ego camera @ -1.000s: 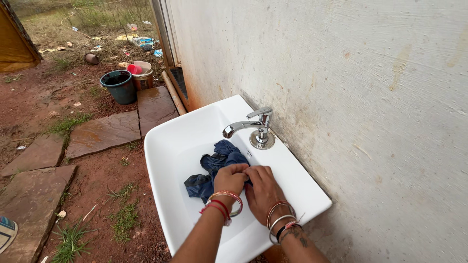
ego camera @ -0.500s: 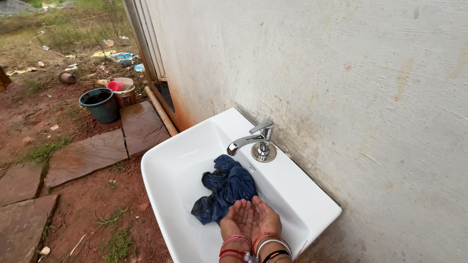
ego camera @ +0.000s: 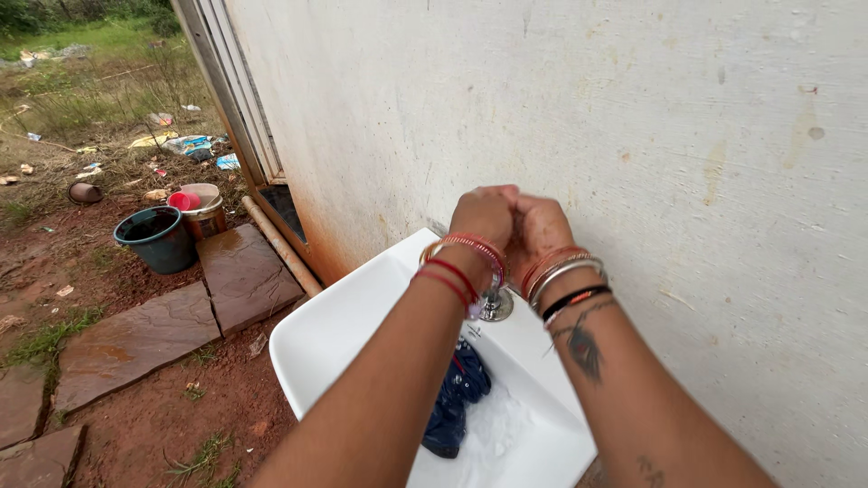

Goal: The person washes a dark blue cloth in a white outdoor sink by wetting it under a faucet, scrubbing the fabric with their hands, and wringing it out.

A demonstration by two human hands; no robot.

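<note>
We see both hands raised at frame centre, above the back edge of the white basin (ego camera: 334,339). Left hand (ego camera: 484,215) and right hand (ego camera: 540,226) press together, fingers curled in on each other, backs toward us; whether they enclose anything we cannot tell. Bangles ring both wrists, red and metal on the left, red, silver and black on the right.

Just below the wrists, the base of a chrome tap (ego camera: 495,307) shows on the basin's rear ledge; the spout is hidden behind the left forearm. The hands hang above the tap and close to the pale plastered wall (ego camera: 678,136) that fills the right and upper frame, so there is little room on that side.

A dark blue cloth (ego camera: 457,398) lies bunched in the basin bowl, lower centre, partly hidden by the left forearm. It sits well below the hands and apart from them. White foam or water lies just right of it against the basin's inner wall.

The basin's near left rim is bare, with open ground beyond: red earth and flat paving stones (ego camera: 244,276) at left. Farther off, upper left, stand a dark bucket (ego camera: 154,237) and a smaller tub holding a red cup (ego camera: 185,201), well apart from the basin. A pipe (ego camera: 280,246) runs along the foot of the wall.
</note>
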